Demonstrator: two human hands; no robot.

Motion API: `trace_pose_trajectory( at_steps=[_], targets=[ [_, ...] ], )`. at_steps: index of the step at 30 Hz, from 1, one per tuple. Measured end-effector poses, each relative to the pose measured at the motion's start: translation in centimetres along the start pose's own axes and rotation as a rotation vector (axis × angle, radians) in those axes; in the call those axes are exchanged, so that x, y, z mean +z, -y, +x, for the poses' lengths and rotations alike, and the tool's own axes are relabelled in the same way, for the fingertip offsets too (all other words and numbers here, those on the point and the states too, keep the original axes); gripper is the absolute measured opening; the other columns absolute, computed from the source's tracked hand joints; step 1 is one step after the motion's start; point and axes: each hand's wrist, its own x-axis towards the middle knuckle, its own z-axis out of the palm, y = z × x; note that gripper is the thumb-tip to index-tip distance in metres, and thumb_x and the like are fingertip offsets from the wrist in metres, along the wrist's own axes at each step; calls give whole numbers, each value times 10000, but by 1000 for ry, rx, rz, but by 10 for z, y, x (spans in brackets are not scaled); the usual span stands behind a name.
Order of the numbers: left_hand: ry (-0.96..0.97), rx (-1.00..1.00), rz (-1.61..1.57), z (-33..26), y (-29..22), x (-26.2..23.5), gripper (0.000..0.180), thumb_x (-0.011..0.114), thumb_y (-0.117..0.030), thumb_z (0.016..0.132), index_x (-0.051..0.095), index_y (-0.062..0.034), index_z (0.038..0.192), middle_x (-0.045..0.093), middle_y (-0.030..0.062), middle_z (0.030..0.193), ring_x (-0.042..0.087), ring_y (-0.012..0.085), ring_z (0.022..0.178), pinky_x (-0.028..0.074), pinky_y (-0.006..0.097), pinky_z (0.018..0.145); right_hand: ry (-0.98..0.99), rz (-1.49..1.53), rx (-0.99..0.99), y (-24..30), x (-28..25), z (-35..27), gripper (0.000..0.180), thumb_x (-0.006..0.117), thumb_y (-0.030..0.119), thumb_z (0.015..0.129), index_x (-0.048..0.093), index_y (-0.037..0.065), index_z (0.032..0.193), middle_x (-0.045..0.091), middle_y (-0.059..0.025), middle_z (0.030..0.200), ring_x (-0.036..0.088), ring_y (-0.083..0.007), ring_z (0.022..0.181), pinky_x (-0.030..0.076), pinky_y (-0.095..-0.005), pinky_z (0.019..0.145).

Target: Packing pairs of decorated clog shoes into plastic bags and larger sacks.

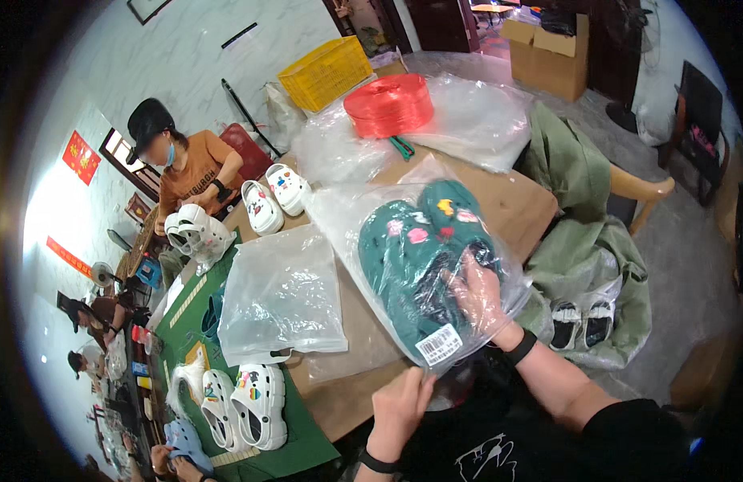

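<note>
A pair of dark green clogs [404, 265] with pink, yellow and red charms lies inside a clear plastic bag [339, 210] in front of me. My right hand [477, 296] reaches into the bag, its fingers closed on the heel end of the right-hand clog. At the bag's near edge, beside a white barcode label [440, 345], my left hand [400, 406] pinches the plastic. To the left lies a flat frosted bag [285, 293], which neither hand touches.
White clogs [244, 408] stand on a green mat [306, 446] at near left, more white clogs [275, 197] farther back. A red twine roll [389, 106] sits on stacked plastic bags. A co-worker [196, 165] works across the table. Green sacking [588, 265] with shoes lies right.
</note>
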Motion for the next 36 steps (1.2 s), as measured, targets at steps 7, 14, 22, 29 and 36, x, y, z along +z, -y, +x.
trace_pose_trajectory(
  at_steps=[7, 14, 22, 29, 36],
  targets=[
    [-92, -76, -108, 23, -3, 9, 209, 699, -114, 845, 560, -49, 987, 583, 135, 786, 604, 315, 682, 483, 388, 597, 44, -287, -148, 27, 1, -4, 498, 532, 364, 937, 533, -46, 1219, 665, -216, 837, 651, -407, 752, 497, -483, 695],
    [46, -16, -226, 14, 4, 21, 141, 665, -59, 850, 562, -38, 945, 600, 170, 818, 616, 355, 747, 486, 400, 638, -12, -350, -429, 17, 14, 9, 379, 594, 228, 901, 557, -26, 1180, 665, -155, 773, 657, -327, 694, 495, -440, 643],
    [-159, 378, -10, 132, -39, 3, 335, 701, -116, 775, 602, -36, 1085, 570, 107, 1123, 549, 318, 1031, 463, 416, 867, 20, 414, -625, 15, 37, -6, 201, 494, 167, 938, 541, 20, 1067, 609, -174, 691, 637, -351, 702, 514, -433, 683],
    [14, 473, 110, 155, -45, 42, 184, 558, -94, 754, 619, -80, 927, 572, 80, 903, 563, 252, 907, 459, 367, 736, 196, 16, -447, 28, 25, 14, 304, 552, 225, 911, 528, 27, 1140, 637, -185, 759, 647, -355, 747, 508, -449, 691],
    [20, 498, -427, 104, -26, 42, 242, 685, -85, 789, 621, -37, 1018, 597, 122, 1045, 558, 325, 1006, 463, 384, 881, 345, -356, -154, 22, 30, 25, 424, 610, 283, 883, 515, 34, 1213, 665, -196, 827, 656, -359, 792, 502, -464, 700]
  ],
)
